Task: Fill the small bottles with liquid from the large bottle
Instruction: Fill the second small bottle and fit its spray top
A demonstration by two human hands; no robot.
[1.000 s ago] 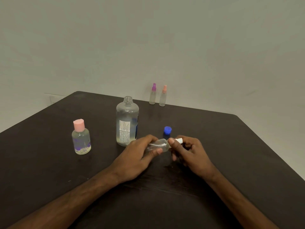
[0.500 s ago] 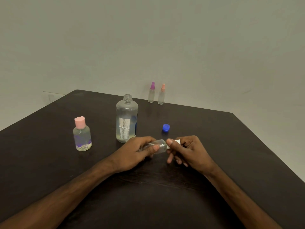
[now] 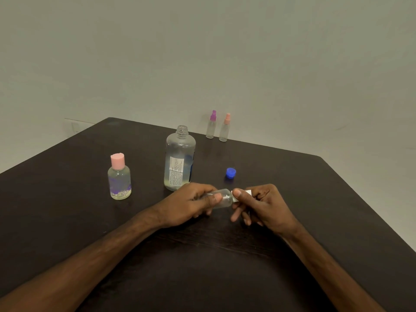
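Head view: a dark table (image 3: 326,199) was seen from above, set against a plain pale wall (image 3: 202,52). Near the table's middle, a small clear bottle (image 3: 222,200) was held on its side just above the tabletop, between two hands. The left hand (image 3: 191,204) was curled round the bottle's body, with the thumb laid along the front. The bottle's white cap (image 3: 248,192) was pinched between the thumb and forefinger of the right hand (image 3: 265,206), whose other fingers were loosely spread beneath.

Just behind the left hand, the large bottle (image 3: 180,158) was stood upright and uncapped, with clear liquid inside (the level could not be read). A blue cap (image 3: 230,172) was laid on the table to its right, apart from it. Well apart on the left, a squat bottle with a pink lid (image 3: 119,179) was stood upright. At the far edge, a purple-topped spray bottle (image 3: 211,124) and a peach-topped spray bottle (image 3: 225,128) were stood side by side.
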